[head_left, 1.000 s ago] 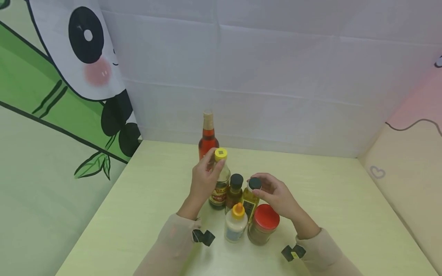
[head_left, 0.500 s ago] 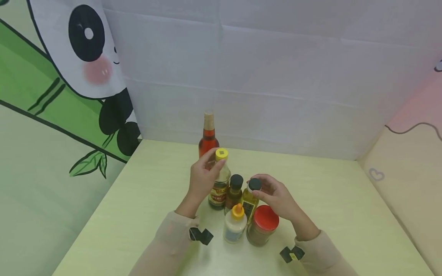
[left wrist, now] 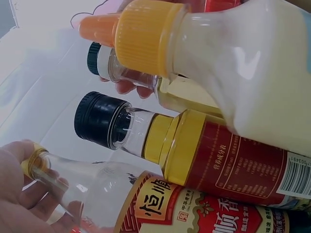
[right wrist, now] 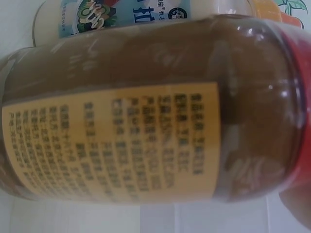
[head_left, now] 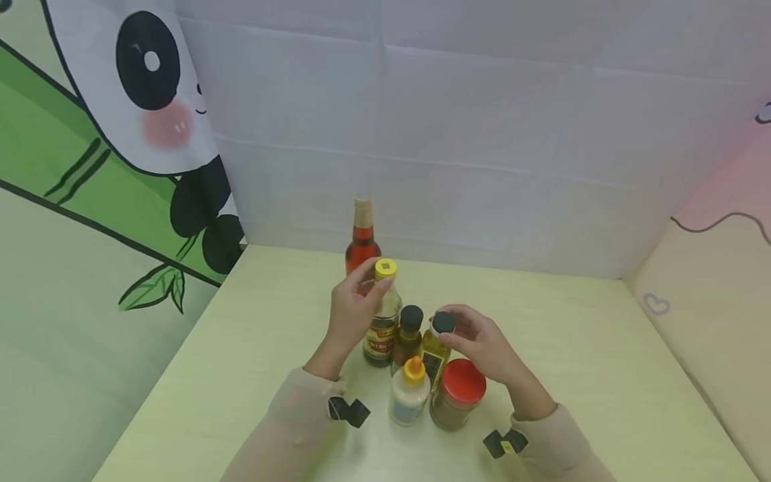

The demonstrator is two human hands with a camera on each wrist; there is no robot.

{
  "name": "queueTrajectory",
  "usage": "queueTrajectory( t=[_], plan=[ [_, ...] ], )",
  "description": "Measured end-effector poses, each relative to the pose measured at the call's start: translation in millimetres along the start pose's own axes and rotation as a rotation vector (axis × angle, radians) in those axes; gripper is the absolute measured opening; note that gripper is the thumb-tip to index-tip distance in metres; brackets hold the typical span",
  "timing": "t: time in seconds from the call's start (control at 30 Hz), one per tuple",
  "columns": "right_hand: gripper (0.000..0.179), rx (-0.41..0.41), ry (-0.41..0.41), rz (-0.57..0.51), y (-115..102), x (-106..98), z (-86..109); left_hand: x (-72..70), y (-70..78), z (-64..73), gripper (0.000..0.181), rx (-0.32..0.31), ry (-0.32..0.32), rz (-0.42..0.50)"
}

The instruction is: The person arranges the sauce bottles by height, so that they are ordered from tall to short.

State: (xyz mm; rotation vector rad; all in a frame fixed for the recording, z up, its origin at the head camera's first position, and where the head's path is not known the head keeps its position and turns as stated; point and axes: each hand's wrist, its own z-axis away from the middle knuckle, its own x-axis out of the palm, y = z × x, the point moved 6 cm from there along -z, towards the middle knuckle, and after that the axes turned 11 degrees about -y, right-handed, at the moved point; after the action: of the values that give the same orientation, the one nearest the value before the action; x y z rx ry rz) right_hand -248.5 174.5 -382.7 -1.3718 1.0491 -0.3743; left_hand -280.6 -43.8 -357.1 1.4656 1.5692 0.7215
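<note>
My left hand (head_left: pixel 354 304) grips the neck of a clear glass bottle (head_left: pixel 381 335) with a yellow cap and a red and gold label, standing upright. My right hand (head_left: pixel 482 341) holds the neck of a small bottle of yellow oil (head_left: pixel 434 351) with a dark green cap, thumb and fingers on either side. Between these two stands a black-capped bottle (head_left: pixel 407 338) with a dark red label, seen closer in the left wrist view. In front are a squeeze bottle (head_left: pixel 407 402) with an orange nozzle and a red-lidded jar (head_left: pixel 456 395) of brown paste, which fills the right wrist view.
A tall bottle of red liquid (head_left: pixel 363 251) stands behind the left hand, partly hidden by it. The pale yellow table (head_left: pixel 578 335) ends at a white sheet (head_left: pixel 458 147) at the back. A panda-print cloth (head_left: pixel 150 134) hangs on the left.
Both hands keep their hold on the same two bottles, which stay in place. Only a slight shift of the head view shows.
</note>
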Motion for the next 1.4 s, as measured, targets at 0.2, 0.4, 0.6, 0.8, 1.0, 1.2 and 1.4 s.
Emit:
queueTrajectory(
  t=[0.2, 0.4, 0.6, 0.8, 1.0, 1.2, 1.4],
  plan=[
    [0.036, 0.001, 0.015, -0.001, -1, 7, 2.1, -1.5, 1.4, 1.8, 0.037, 0.004, -0.01, -0.009],
    [0.037, -0.001, 0.027, -0.003, 0, 17, 5.2, -5.1, 2.5, 3.7, 0.035, 0.024, -0.022, -0.014],
    [0.037, -0.005, 0.04, 0.001, -4, 26, 8.5, -10.0, 6.3, 3.7, 0.035, 0.046, -0.026, -0.003],
    [0.036, -0.006, 0.058, 0.0, -9, 34, 12.4, -12.3, 6.3, 2.1, 0.036, 0.04, -0.036, 0.016],
    [0.037, 0.003, 0.065, -0.01, -11, 38, 14.5, -13.9, -0.4, -2.3, 0.042, -0.013, -0.022, 0.035],
    [0.038, 0.01, 0.068, -0.009, -12, 38, 14.9, -11.3, -4.1, -9.6, 0.04, -0.044, -0.038, 0.022],
    [0.037, 0.008, 0.067, -0.015, -11, 37, 15.6, -8.2, -6.0, -16.5, 0.04, -0.038, -0.032, 0.023]
  ],
)
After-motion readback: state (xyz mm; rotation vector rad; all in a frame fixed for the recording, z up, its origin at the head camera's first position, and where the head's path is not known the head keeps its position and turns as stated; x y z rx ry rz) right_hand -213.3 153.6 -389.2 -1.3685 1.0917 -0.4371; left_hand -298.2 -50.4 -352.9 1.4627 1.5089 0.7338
